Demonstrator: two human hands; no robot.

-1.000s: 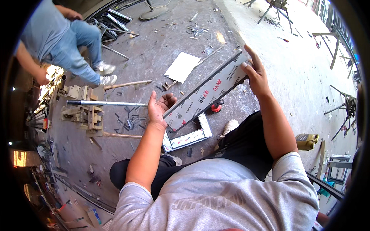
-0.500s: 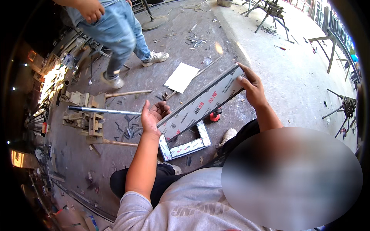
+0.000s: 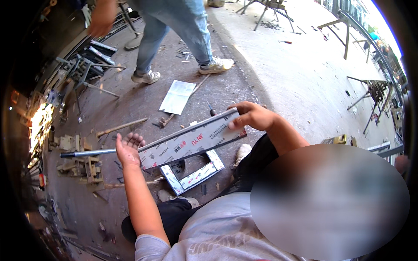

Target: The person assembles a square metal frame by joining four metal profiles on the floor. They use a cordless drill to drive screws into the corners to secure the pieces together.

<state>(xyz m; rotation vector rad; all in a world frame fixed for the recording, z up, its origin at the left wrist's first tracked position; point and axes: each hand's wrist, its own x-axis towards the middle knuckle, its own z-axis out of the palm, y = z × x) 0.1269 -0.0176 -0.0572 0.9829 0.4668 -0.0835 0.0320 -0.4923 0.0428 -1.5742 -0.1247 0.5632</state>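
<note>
The right hand [image 3: 254,117] pinches the far end of a long panel [image 3: 191,143], thumb on its printed film-covered face and fingers behind the upper edge. The left hand [image 3: 129,150] is spread, palm up and fingers loose, and the panel's other end meets the heel of that palm without being gripped. The panel thus hangs between the two hands, its face toward the wearer.

Compared with a second ago, the panel lies flatter; it slanted up more steeply toward the right hand then. The co-worker in blue jeans [image 3: 174,30], earlier well off to the left, has walked across and now stands beyond the panel, one shoe near a white sheet [image 3: 177,96] on the floor.

Below the panel, between the hands, a film-covered frame [image 3: 198,177] lies on the floor, partly hidden by it; a dark round shape shows inside. A metal rod [image 3: 91,153] reaches from behind the left hand toward clamp-like blocks [image 3: 89,168].

Of containers, a gold-coloured jug [image 3: 334,140] stands past the right forearm, half covered by a blur, and a bucket-like vessel [image 3: 216,3] is cut by the upper edge far beyond the grip; the contents of neither can be seen.
</note>
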